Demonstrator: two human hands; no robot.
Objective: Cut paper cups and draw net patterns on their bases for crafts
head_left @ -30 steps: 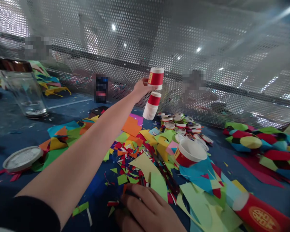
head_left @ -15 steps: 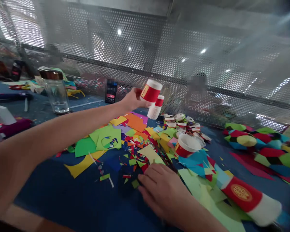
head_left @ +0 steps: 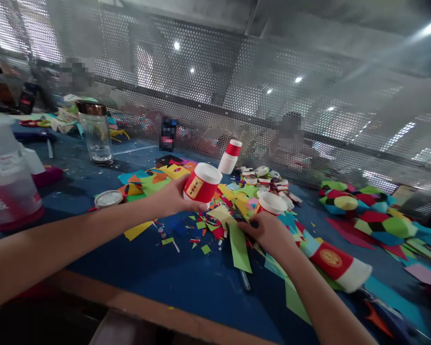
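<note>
My left hand is wrapped round a red and white paper cup, mouth up and tilted, above the paper scraps. My right hand is closed at the fingertips on a light green paper strip, which slants down toward the table's front. Just behind that hand stands another paper cup, its lower part hidden. Under the strip's lower end lies a thin pen-like rod. Small coloured paper scraps are spread between the two hands.
A stack of paper cups stands behind. Cut cup rings are heaped beside it. On the right lie a paper cup, scissors and coloured paper shapes. A glass bottle and a plastic jug stand left.
My left hand has brought the cup down and nearer. My right hand has risen off the scraps, moved right and back, and now has the green strip at its fingertips.
</note>
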